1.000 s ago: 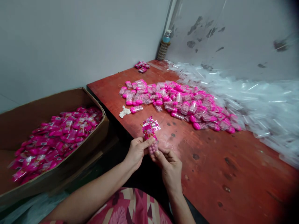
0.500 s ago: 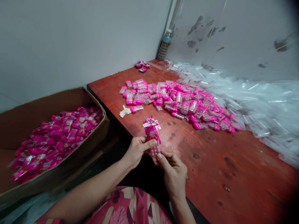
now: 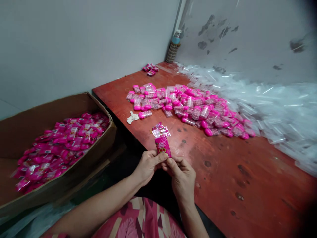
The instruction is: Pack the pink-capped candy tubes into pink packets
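Holding a pink candy packet (image 3: 162, 145) upright between both hands, I have it at the near edge of the desk (image 3: 247, 185), just in front of my lap. A second ago the pink candies of the little bottle showed below the printed sleeve; now they are out of sight, so I judge the bottle has slid fully into its clear wrapper and this piece is nearly packed. My left hand (image 3: 148, 165) is pinched shut on the lower end of the packet, thumb laid across its front. My right hand (image 3: 182, 175) is closed on that same lower end from the other side, fingertips meeting those of my left, so the two hands are together, touching. The top of the wrapper sticks up free above them. Farther back on the desk lies a heap of unwrapped candy bottles (image 3: 193, 107), with a drift of empty clear sleeves (image 3: 272, 109) to its right. To my left, a cardboard box (image 3: 81, 165) holds finished packets.
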`<state>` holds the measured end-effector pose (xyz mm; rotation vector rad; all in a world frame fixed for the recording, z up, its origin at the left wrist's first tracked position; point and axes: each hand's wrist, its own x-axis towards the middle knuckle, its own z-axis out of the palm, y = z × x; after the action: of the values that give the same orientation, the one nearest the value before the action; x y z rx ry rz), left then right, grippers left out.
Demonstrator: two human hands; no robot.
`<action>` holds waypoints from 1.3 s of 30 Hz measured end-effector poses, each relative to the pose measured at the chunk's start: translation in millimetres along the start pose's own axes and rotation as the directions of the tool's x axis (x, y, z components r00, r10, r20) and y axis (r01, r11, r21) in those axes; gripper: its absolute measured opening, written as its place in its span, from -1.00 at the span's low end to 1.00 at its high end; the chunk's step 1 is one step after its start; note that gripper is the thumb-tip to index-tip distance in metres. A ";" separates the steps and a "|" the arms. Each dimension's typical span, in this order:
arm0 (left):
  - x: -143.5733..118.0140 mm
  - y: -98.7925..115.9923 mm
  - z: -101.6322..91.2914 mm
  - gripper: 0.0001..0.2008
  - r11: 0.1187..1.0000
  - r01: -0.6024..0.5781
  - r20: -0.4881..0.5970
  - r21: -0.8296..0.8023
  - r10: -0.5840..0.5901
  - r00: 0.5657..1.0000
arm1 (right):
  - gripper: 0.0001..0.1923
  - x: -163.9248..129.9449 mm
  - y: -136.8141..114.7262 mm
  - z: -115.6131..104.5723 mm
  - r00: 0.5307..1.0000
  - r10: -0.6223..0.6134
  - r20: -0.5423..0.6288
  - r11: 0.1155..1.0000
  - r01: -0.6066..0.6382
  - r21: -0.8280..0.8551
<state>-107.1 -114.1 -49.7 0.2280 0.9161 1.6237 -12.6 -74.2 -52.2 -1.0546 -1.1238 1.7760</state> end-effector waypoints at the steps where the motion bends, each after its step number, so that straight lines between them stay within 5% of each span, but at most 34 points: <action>1: 0.3 2.4 -0.1 -0.81 1.000 0.006 -0.003 -0.006 -0.006 1.000 | -0.86 2.2 0.0 2.3 1.000 0.005 0.008 1.000 -0.005 0.003; 3: -0.4 15.6 -2.7 -0.81 0.999 -0.034 -0.028 -0.034 0.033 0.999 | -0.84 6.7 -1.8 7.0 0.999 0.011 0.041 1.000 -0.011 0.000; 5: -2.8 40.3 -11.1 -0.80 0.978 -0.195 -0.103 -0.073 0.187 0.977 | -0.81 11.2 -5.7 9.8 0.996 0.010 0.087 1.000 -0.009 -0.013; 7: -4.6 70.4 -24.9 -0.72 0.890 -0.451 -0.221 -0.064 0.428 0.876 | -0.80 15.6 -10.0 8.9 0.994 0.002 0.108 0.999 0.002 -0.037; 9: -2.0 94.2 -40.1 -0.54 0.744 -0.666 -0.329 0.055 0.643 0.692 | -0.80 20.1 -12.6 4.8 0.996 -0.006 0.091 0.998 0.012 -0.069; 11: 8.3 101.2 -51.3 -0.50 0.674 -0.695 -0.279 0.250 0.737 0.615 | -0.81 24.3 -12.9 -0.1 0.998 0.000 0.069 0.994 0.008 -0.105; 13: 26.9 90.0 -55.3 -0.51 0.595 -0.582 -0.090 0.554 0.737 0.669 | -0.82 27.8 -11.5 -3.7 0.998 0.014 0.068 0.990 -0.004 -0.139; 14: 38.3 79.8 -54.8 -0.54 0.479 -0.504 0.037 0.718 0.698 0.716 | -0.82 29.0 -10.7 -4.9 0.997 0.018 0.076 0.988 -0.006 -0.154; 16: 61.6 57.1 -51.0 -0.58 0.112 -0.417 0.275 0.902 0.594 0.756 | -0.81 30.5 -9.8 -6.6 0.995 0.019 0.099 0.983 0.000 -0.185; 19: 87.4 32.8 -45.9 -0.65 -0.322 -0.323 0.445 0.890 0.456 0.771 | -0.81 32.3 -11.0 -10.7 0.992 0.022 0.123 0.968 0.009 -0.249; 22: 95.6 25.6 -45.9 -0.73 -0.481 -0.295 0.512 0.826 0.422 0.748 | -0.80 37.9 -12.5 -17.0 0.993 0.007 0.121 0.949 0.031 -0.313; 29: 92.8 26.6 -47.4 -0.81 -0.523 -0.369 0.621 0.768 0.468 0.629 | -0.76 74.5 -6.9 -14.6 0.990 -0.067 0.122 0.959 0.098 -0.264; 34: 84.1 21.9 -41.2 -0.81 -0.420 -0.474 0.631 0.774 0.580 0.515 | -0.55 94.1 -4.3 0.1 0.991 -0.127 0.041 0.967 0.133 -0.219; 37: 70.2 21.6 -28.2 -0.79 -0.188 -0.576 0.554 0.795 0.610 0.566 | -0.53 97.5 -7.4 1.3 0.995 -0.081 0.051 0.985 0.088 -0.151; 39: 63.0 25.1 -19.4 -0.67 0.121 -0.520 0.351 0.846 0.608 0.713 | -0.54 99.0 -12.7 -3.3 0.994 -0.086 0.060 0.983 0.094 -0.158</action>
<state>-155.4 -65.6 -66.7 1.5154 1.9452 1.5689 -43.1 20.0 -64.8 -1.0380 -1.3450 1.6732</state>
